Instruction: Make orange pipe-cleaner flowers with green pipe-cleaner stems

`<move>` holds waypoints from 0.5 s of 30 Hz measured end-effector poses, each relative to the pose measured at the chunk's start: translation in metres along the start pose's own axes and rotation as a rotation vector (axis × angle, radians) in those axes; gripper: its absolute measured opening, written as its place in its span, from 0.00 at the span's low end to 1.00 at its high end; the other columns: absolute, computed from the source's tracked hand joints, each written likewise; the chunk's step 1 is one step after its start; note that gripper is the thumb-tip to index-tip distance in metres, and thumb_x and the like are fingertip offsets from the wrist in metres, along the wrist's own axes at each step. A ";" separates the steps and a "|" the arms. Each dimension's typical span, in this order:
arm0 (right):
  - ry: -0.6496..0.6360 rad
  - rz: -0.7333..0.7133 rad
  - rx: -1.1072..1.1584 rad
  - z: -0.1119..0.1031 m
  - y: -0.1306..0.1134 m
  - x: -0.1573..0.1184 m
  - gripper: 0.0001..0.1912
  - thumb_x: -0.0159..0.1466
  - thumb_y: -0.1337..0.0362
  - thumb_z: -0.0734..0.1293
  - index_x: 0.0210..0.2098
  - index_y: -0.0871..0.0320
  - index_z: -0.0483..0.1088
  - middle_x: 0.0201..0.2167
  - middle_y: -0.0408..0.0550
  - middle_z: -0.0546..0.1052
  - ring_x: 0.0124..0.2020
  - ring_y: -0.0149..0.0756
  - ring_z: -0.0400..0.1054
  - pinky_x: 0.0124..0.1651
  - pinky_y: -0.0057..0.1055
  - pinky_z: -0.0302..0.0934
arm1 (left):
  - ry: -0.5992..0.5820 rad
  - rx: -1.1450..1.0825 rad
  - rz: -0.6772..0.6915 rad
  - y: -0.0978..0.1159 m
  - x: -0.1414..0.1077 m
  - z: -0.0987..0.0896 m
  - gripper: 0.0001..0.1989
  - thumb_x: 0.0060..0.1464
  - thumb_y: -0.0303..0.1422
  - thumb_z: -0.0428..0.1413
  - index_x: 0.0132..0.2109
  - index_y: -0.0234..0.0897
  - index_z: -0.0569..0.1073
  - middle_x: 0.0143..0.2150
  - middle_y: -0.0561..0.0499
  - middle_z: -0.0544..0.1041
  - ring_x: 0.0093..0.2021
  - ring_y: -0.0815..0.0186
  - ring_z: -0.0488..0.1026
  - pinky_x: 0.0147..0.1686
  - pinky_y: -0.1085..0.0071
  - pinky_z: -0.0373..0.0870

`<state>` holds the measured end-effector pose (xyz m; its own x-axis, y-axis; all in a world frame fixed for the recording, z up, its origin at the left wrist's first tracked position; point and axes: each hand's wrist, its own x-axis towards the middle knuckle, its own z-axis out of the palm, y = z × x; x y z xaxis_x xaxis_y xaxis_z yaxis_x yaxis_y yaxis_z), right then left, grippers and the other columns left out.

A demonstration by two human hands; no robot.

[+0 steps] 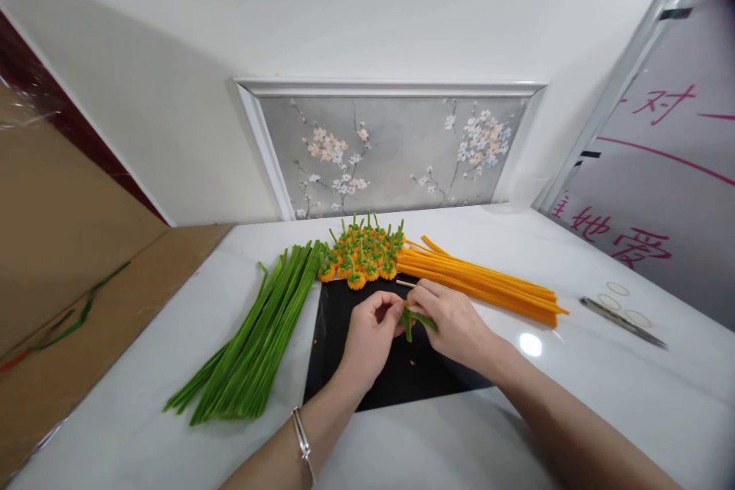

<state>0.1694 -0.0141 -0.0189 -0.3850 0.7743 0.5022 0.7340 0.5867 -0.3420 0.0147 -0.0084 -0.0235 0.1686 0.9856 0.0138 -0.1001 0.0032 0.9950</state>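
Observation:
Over a black mat (338, 360), both hands meet at a small piece of green pipe cleaner (408, 325) with a bit of orange at its top. My left hand (370, 329) pinches it between thumb and fingertips. Closed around its other side is my right hand (451, 321), where a green end sticks out below the fingers. A thin pale stick (405, 284) pokes out from the right hand toward the left. Just beyond the hands sits a cluster of small orange fuzzy shapes with green tops and upright stems (367, 249). Fingers partly hide the worked piece.
Green pipe cleaners (258, 337) lie bundled at left, orange ones (482, 283) at right. Farther right are scissors or tweezers-like metal tool (623, 321) and several clear rings (618, 289). Cardboard (109, 306) borders the left of the white table (138, 444); a wall stands behind.

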 end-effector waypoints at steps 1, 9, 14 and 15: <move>-0.011 -0.016 -0.050 -0.001 0.000 0.000 0.08 0.61 0.76 0.58 0.31 0.57 0.64 0.30 0.45 0.68 0.30 0.33 0.62 0.29 0.27 0.51 | 0.005 -0.015 -0.012 0.000 0.000 0.001 0.11 0.47 0.38 0.61 0.30 0.33 0.73 0.28 0.53 0.72 0.32 0.69 0.71 0.33 0.74 0.74; 0.031 0.091 0.128 0.001 0.005 0.003 0.08 0.62 0.75 0.60 0.33 0.57 0.66 0.31 0.45 0.70 0.31 0.32 0.65 0.33 0.26 0.56 | -0.028 -0.145 -0.098 0.007 0.000 -0.001 0.14 0.50 0.42 0.59 0.31 0.34 0.70 0.32 0.53 0.69 0.36 0.69 0.70 0.37 0.72 0.75; 0.072 0.161 0.332 0.001 0.008 0.006 0.09 0.58 0.76 0.59 0.31 0.57 0.67 0.29 0.44 0.72 0.32 0.33 0.66 0.34 0.28 0.58 | -0.093 -0.131 -0.107 0.012 -0.001 -0.003 0.14 0.44 0.35 0.64 0.38 0.36 0.71 0.40 0.52 0.71 0.40 0.68 0.72 0.40 0.70 0.75; 0.073 0.187 0.373 0.002 0.008 0.006 0.10 0.58 0.76 0.58 0.31 0.57 0.68 0.29 0.44 0.72 0.31 0.33 0.66 0.34 0.28 0.59 | -0.100 -0.135 -0.104 0.012 -0.001 -0.003 0.15 0.43 0.33 0.64 0.39 0.37 0.72 0.41 0.52 0.71 0.40 0.68 0.72 0.40 0.70 0.75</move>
<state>0.1722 -0.0043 -0.0200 -0.2138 0.8646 0.4548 0.5291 0.4938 -0.6900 0.0101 -0.0085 -0.0124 0.2807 0.9571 -0.0715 -0.2069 0.1330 0.9693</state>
